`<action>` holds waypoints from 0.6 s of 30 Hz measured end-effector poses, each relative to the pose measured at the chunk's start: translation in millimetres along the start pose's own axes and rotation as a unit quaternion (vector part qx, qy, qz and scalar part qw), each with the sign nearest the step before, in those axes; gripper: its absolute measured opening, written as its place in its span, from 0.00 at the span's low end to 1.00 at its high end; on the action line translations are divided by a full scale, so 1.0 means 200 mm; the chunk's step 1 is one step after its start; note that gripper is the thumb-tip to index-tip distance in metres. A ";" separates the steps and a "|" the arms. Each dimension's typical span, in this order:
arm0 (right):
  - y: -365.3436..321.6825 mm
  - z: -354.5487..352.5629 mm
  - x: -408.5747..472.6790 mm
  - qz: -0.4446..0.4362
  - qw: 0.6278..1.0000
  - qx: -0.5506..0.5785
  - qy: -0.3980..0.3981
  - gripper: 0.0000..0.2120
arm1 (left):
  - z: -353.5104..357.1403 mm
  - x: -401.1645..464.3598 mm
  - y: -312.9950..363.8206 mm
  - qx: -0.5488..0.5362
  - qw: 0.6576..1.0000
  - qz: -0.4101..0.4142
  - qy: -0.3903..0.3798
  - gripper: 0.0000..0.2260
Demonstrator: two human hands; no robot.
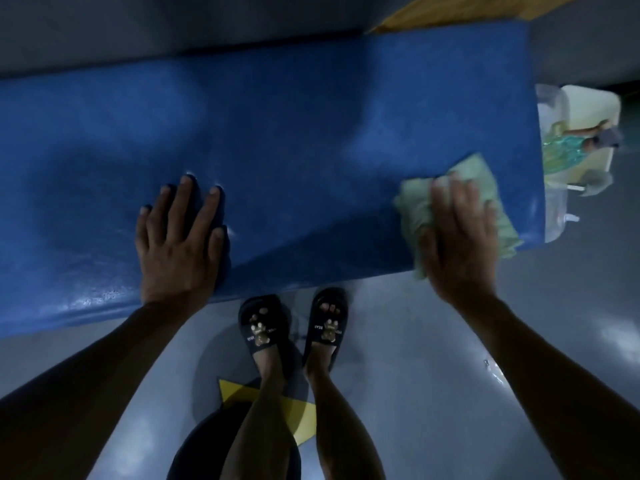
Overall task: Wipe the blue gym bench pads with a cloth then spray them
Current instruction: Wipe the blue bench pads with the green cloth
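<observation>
A long blue bench pad (277,133) stretches across the upper half of the frame. At centre left, the left hand (180,244) lies flat on the pad, fingers spread. At centre right, the right hand (457,237) presses a crumpled pale green cloth (485,188) onto the pad near its right end. Below the pad, two feet in dark slippers (294,327) stand on a glossy grey floor (433,341) with a yellow marking (232,389). At the right edge sits a pale container (588,109).
</observation>
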State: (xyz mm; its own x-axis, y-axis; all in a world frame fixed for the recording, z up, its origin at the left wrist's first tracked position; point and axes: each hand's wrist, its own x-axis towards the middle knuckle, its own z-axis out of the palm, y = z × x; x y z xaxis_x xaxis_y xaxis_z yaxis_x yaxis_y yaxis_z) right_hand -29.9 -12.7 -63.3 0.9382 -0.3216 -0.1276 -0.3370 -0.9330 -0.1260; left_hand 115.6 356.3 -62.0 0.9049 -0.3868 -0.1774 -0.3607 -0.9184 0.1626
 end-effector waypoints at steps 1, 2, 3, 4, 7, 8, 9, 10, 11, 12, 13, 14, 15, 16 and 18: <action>0.00 -0.01 0.01 0.071 0.997 0.009 0.001 0.30 | 0.00 0.00 0.00 0.001 1.000 -0.001 0.000 0.25; -0.05 0.00 0.01 0.136 0.991 0.017 0.012 0.31 | 0.00 0.00 -0.01 0.001 1.000 -0.003 0.002 0.25; -0.14 0.02 0.01 0.189 0.981 0.022 0.026 0.32 | 0.00 0.00 0.00 0.001 1.000 -0.005 0.006 0.25; -0.26 0.05 0.00 0.227 0.973 0.032 0.038 0.32 | 0.00 0.00 0.00 0.003 1.000 -0.007 0.008 0.25; -0.75 0.13 -0.08 0.190 0.978 0.073 0.054 0.30 | 0.01 0.01 0.00 -0.002 1.000 -0.003 0.003 0.25; -0.93 0.14 -0.11 0.134 0.986 0.088 0.041 0.30 | 0.01 0.01 -0.01 -0.006 1.000 0.000 0.000 0.25; -1.08 0.14 -0.15 0.070 0.992 0.103 0.014 0.29 | 0.01 0.01 -0.01 -0.007 1.000 0.003 -0.003 0.25; -1.21 0.13 -0.17 0.009 0.993 0.114 -0.017 0.30 | 0.01 0.01 -0.02 -0.006 1.000 0.007 -0.005 0.26; -1.27 0.13 -0.19 -0.044 0.991 0.116 -0.041 0.30 | 0.00 0.01 -0.02 -0.008 1.000 0.012 -0.009 0.28; -1.26 0.14 -0.19 -0.093 0.988 0.109 -0.054 0.30 | -0.01 0.01 -0.02 -0.015 1.000 0.017 -0.013 0.28; -1.20 0.14 -0.17 -0.144 0.984 0.094 -0.055 0.29 | -0.03 0.02 -0.04 -0.025 0.999 0.019 -0.013 0.27; -1.09 0.15 -0.17 -0.194 0.977 0.075 -0.049 0.28 | -0.05 0.02 -0.06 -0.038 0.999 0.019 -0.012 0.24; -0.97 0.14 -0.15 -0.224 0.972 0.050 -0.039 0.26 | -0.08 0.03 -0.08 -0.052 0.998 0.023 -0.008 0.23; -0.82 0.14 -0.14 -0.223 0.974 0.029 -0.031 0.26 | -0.11 0.04 -0.10 -0.061 0.998 0.033 -0.006 0.22; -0.58 0.08 -0.11 -0.140 0.990 0.017 -0.022 0.25 | -0.16 0.05 -0.17 -0.070 0.996 0.047 0.002 0.22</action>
State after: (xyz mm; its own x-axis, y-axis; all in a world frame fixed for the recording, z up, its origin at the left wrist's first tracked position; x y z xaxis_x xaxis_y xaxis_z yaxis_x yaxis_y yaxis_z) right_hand -13.4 104.5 -61.3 0.9910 -0.0433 -0.1264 -0.0676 -0.9784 -0.1954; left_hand 144.2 385.5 -39.1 0.8693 -0.4708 -0.1506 -0.4102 -0.8571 0.3116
